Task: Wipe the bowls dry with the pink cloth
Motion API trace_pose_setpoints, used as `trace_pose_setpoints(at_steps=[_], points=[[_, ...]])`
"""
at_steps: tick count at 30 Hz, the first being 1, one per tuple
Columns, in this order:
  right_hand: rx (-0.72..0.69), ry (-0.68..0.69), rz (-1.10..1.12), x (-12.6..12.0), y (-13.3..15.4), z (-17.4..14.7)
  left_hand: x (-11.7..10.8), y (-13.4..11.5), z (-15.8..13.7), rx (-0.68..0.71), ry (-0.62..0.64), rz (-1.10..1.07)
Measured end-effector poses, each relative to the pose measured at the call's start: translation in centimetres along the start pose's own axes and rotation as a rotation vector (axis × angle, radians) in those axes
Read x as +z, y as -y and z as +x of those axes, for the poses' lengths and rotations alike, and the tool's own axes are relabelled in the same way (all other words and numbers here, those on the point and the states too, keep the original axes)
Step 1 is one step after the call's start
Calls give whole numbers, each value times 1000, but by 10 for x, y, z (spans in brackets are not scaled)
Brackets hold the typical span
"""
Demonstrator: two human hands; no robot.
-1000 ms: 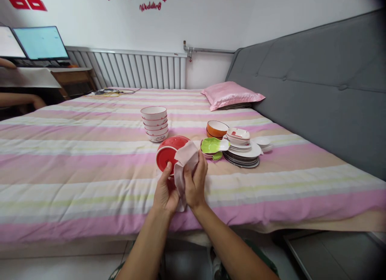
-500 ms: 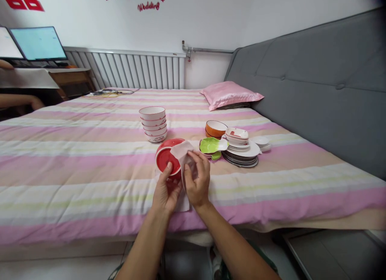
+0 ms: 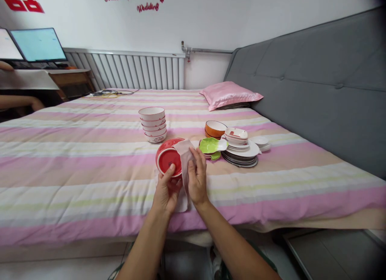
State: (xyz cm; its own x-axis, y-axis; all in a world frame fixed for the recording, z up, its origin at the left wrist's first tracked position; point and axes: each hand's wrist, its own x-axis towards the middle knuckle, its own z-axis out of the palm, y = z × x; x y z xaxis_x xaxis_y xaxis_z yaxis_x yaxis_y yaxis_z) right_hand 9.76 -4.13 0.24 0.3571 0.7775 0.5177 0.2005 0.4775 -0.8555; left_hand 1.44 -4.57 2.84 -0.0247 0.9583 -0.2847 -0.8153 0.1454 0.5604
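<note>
My left hand (image 3: 167,189) grips a red bowl (image 3: 169,159), tipped so its underside faces me, with the thumb on the base. A pale pink cloth (image 3: 184,151) is held in my right hand (image 3: 198,177) against the bowl's right side. The cloth hides that side of the bowl and part of my left fingers. Part of a white cloth (image 3: 181,203) shows below, on the bedspread. Beyond the bowl stands a stack of white bowls (image 3: 153,125) with red rims. Right of my right hand lies a green leaf-shaped dish (image 3: 209,145).
Orange bowls (image 3: 215,129) sit behind a stack of plates (image 3: 241,159) topped by small rectangular dishes (image 3: 237,134). Farther back are a pink pillow (image 3: 230,95) and cables (image 3: 116,92). A grey headboard (image 3: 313,75) borders the right. Another person's arm (image 3: 18,101) shows by the desk.
My right hand has shifted slightly with the cloth, which now hangs more upright along the bowl's right side. My left hand still holds the bowl in nearly the same place.
</note>
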Motion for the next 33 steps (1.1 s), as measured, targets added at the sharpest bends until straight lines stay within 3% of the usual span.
trace_pose_setpoints(at_steps=[12,25,33], points=[[160,3,457,-2,-8,5,-4,-4,0,-26,90,72],[179,42,517,-3,-7,7,-6,-10,-1,4,139,240],[184,78,525,-5,-2,7,-6,-19,-4,110,169,363]])
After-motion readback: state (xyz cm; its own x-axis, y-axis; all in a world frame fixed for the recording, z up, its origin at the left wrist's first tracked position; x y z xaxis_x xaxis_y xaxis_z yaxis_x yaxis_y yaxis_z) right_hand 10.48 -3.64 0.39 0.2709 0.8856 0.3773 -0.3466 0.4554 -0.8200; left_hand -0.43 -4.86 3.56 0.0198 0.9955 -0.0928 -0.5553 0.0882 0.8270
